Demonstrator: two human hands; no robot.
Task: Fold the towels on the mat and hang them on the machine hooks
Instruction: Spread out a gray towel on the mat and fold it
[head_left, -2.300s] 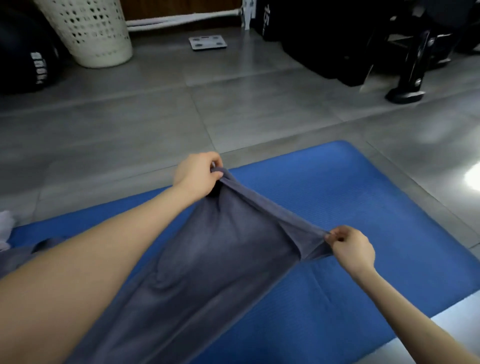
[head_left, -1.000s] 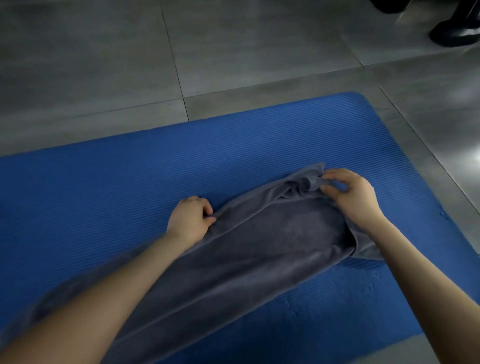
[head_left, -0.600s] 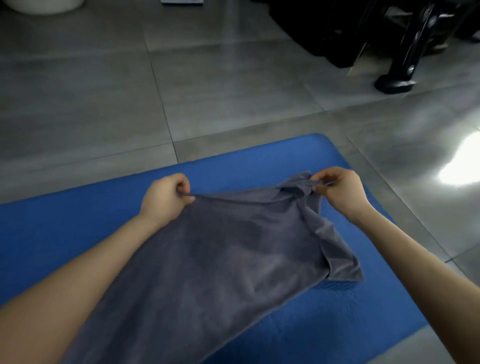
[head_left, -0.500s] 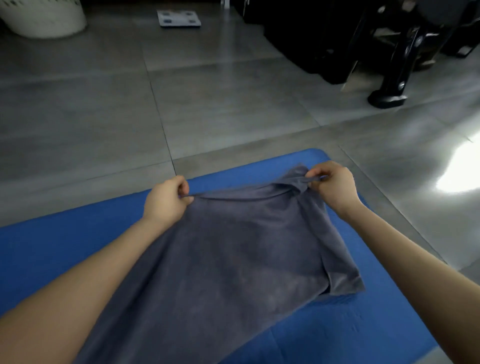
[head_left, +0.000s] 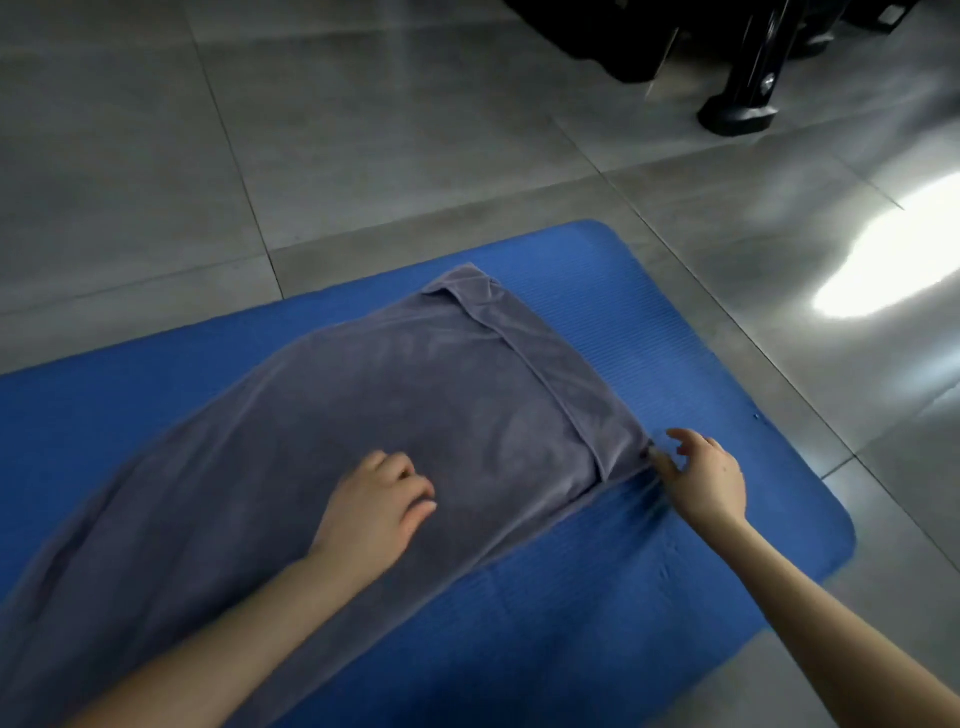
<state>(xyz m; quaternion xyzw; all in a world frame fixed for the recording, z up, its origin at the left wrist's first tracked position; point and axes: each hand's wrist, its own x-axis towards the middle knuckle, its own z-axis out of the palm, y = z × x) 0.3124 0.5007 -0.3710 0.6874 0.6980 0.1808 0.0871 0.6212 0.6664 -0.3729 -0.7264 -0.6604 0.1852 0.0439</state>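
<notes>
Left edge of the mat (head_left: 675, 597): the grey towel (head_left: 363, 395) starts here, its near end running out of view at the lower left. It lies spread in one long diagonal strip towards the mat's far right corner. Only this one towel shows.

Middle of the towel: your left hand (head_left: 371, 506) rests on the cloth with fingers loosely bent and tips down. It grips nothing and looks to be pinning the strip flat.

Far end of the towel: a narrow flap (head_left: 550, 374) is turned over along the short edge and lies a little skewed. No other fold shows.

Near the mat's right edge: your right hand (head_left: 704, 480) sits at the towel's near right corner. The thumb tip touches that corner and the fingers are spread and lifted, so nothing is pinched.

Far right, off the mat: the dark foot of the machine (head_left: 737, 111) stands on the tiled floor (head_left: 363, 130), well apart from the towel. Its hooks are out of view.

Progress, by my reading: early. The towel is laid out and flattened, with the proper folding ahead. After that come the carry to the machine and the hanging, and none of that has begun
</notes>
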